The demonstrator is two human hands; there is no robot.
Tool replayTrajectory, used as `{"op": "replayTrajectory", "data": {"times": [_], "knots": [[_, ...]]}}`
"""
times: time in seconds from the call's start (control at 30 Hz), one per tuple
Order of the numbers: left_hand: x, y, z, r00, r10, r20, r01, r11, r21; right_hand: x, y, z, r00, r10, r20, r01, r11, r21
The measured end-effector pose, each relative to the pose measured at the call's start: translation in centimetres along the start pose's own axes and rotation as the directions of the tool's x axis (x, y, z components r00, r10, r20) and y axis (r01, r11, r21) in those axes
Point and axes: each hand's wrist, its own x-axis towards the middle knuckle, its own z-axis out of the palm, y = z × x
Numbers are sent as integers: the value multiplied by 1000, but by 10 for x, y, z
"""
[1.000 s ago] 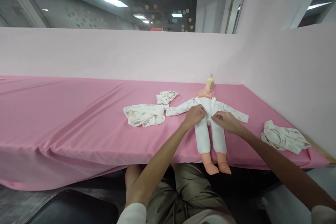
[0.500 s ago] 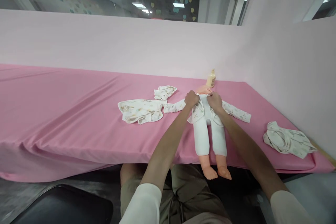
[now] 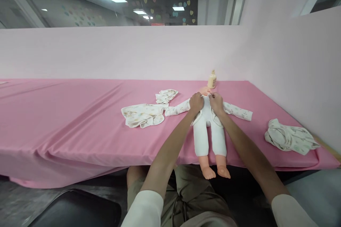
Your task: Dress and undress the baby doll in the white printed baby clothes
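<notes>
A baby doll lies on its back on the pink-covered table, its feet sticking out over the front edge. Its arms are in the sleeves of a white patterned baby shirt, spread out to both sides, and the shirt front hangs apart over the white body. My left hand is closed on the shirt's left edge near the doll's neck. Facing it, my right hand pinches the shirt's other edge at the collar. The doll's head is mostly hidden beyond my hands.
Left of the doll lie a spread patterned baby garment and a smaller crumpled cloth. A bundled patterned garment sits at the right end of the pink tablecloth. Behind the doll's head stands a pump bottle. A black chair is at lower left.
My hands have drawn slightly closer together at the doll's neck, still gripping the shirt edges. The camera view has shifted a little; the other garments lie as before.
</notes>
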Motion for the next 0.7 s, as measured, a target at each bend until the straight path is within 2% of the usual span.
{"op": "replayTrajectory", "data": {"times": [0.37,0.6,0.7], "knots": [[3,0,-1,996,90,14,-91,982,165,3,13,3,1000,4,25,-9,980,200],[1,-4,-1,994,105,9,-105,980,170,1,17,5,997,-78,-29,82,978,194],[1,-7,-3,990,134,31,-137,981,140,3,15,3,996,-82,-20,84,981,176]]}}
